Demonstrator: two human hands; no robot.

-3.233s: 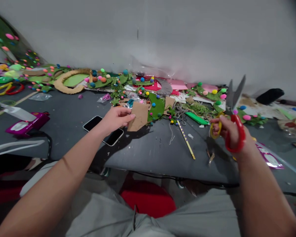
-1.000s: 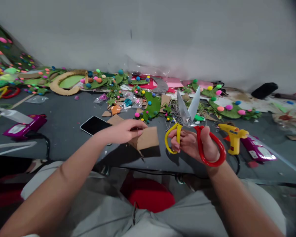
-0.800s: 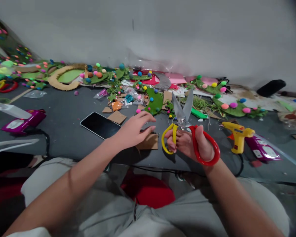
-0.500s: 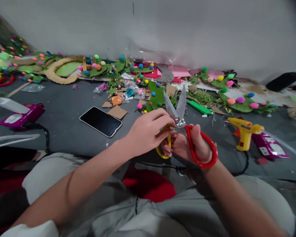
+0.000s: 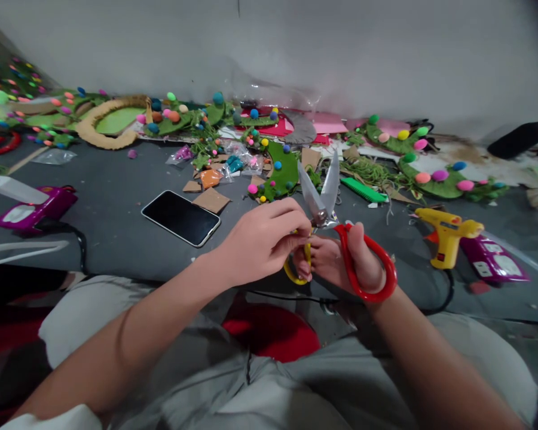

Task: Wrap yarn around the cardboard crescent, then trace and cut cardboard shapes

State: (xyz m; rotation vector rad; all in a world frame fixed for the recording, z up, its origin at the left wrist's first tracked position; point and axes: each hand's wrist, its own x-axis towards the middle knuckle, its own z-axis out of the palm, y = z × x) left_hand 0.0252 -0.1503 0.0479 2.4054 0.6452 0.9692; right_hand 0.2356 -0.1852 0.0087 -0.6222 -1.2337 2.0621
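My right hand (image 5: 329, 258) holds a pair of scissors (image 5: 318, 200) with one red and one yellow handle loop, the thumb through the red loop and fingers in the yellow one. The blades are spread apart and point away from me. My left hand (image 5: 266, 236) is closed in a pinch right beside the scissors' pivot and the yellow loop; anything between its fingertips is hidden or too small to name. Beyond the blades lies a green felt crescent (image 5: 280, 170) with coloured pom-poms.
A phone (image 5: 182, 217) and cardboard pieces (image 5: 211, 200) lie left of my hands. To the right are a yellow glue gun (image 5: 447, 234), a purple power strip (image 5: 493, 261) and a green comb (image 5: 363, 190). Another purple power strip (image 5: 36, 209) sits at left. Decorated felt crescents line the wall.
The view has shifted slightly. My left fingertips have drawn together a little closer beside the pivot; the scissors stay spread in my right hand.
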